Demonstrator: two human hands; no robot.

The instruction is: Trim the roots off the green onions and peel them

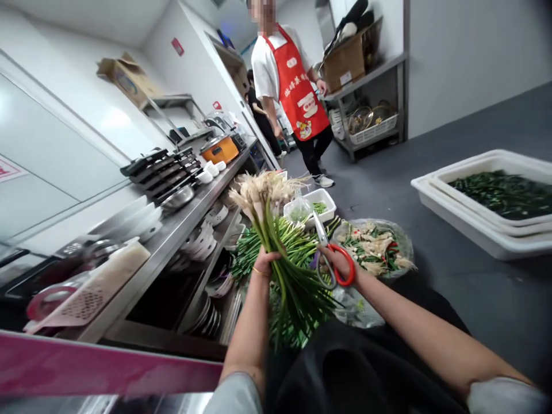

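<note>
Since the bunch of leafy green stalks is up off the pile, roots pointing up and away and leaves drooping toward the lap, it's pretty easy to read. Left hand is wrapped snugly around the stalks, below the pale root ends. Right hand is closed around the handles of the scissors, blades angled up beside the bunch; can't really tell how far apart the blades are.

Handling-wise, I'd guess the bunch is light, firmish near the roots, floppy at the leaf end, and maybe a bit slippery if damp. Squeeze too hard and the greens would probably bruise, so the firmer stretch just below the roots looks like the best grip. Roots are wispy, poor handholds imo.

Space is tight, though. Loose greens sit right under and behind the bunch, a small white basket is beyond, and a clear bag of scraps lies near the right hand. The metal desk crowds the left side, stacked white tubs sit well off right, and a co-worker in a red apron is standing out ahead.
</note>
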